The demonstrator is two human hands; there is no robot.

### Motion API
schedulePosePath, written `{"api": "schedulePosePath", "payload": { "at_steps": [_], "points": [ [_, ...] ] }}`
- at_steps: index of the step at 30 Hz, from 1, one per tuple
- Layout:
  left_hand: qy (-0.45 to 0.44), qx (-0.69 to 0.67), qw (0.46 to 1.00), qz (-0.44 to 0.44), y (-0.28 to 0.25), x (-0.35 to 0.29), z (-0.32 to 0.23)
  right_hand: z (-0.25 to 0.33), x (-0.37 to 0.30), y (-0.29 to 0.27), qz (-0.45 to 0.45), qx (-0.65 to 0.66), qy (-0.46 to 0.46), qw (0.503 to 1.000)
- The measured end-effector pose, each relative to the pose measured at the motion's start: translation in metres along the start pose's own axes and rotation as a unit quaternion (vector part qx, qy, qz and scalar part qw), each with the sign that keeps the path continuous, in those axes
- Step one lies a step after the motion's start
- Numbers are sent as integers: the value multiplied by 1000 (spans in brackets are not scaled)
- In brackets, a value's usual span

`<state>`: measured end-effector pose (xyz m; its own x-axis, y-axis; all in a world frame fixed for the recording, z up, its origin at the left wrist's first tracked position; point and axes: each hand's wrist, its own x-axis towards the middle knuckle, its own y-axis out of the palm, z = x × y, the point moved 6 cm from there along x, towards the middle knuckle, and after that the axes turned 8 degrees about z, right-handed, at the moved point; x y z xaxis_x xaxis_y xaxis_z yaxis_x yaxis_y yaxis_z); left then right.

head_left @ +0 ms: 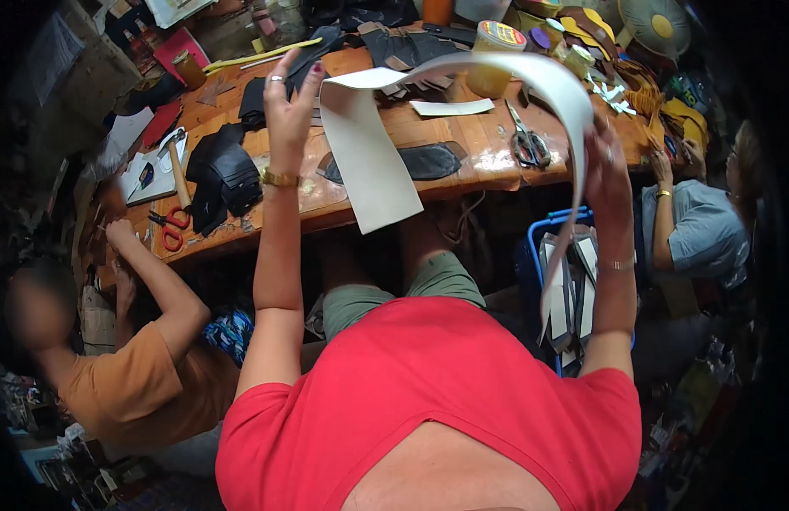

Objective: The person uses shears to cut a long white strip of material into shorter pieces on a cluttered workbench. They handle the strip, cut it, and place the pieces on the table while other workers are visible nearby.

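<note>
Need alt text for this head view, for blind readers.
Person in red holding up a long, curling white sheet in the right hand, left hand open beside it, above a cluttered wooden workbench; co-workers at either side.

white sheet (373,166) blocks dark piece (435,161); bench (486,160) by scissors (529,146) lies open

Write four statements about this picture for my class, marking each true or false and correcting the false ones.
1. The right hand grips the long white strip. True.
2. The red-handled scissors lie to the right of the left hand. False: they lie to its left.
3. A gold-coloured band circles the left wrist. True.
4. The blue basket holds only bottles. False: white and dark strips stand in it.
</note>
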<state>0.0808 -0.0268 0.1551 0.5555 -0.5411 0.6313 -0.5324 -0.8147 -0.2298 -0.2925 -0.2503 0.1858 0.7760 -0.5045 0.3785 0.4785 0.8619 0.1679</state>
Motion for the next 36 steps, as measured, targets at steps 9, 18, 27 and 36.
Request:
{"api": "schedulePosePath", "payload": {
  "at_steps": [9, 18, 27, 36],
  "points": [
    [-40, -250, 921, 297, 110, -116, -113, 7, 193, 103, 114, -101, -105, 983],
    [-141, -244, 932, 226, 130, -115, -43, 2, 242, 113, 110, -153, -92, 978],
    [-194, -677, 661, 260, 132, -125, -74, -29, 268, 89, 75, -175, -44, 981],
    [-322, -690, 612, 212, 60, -197, -58, -95, 314, 65, 22, -184, 32, 982]
  ]
}}
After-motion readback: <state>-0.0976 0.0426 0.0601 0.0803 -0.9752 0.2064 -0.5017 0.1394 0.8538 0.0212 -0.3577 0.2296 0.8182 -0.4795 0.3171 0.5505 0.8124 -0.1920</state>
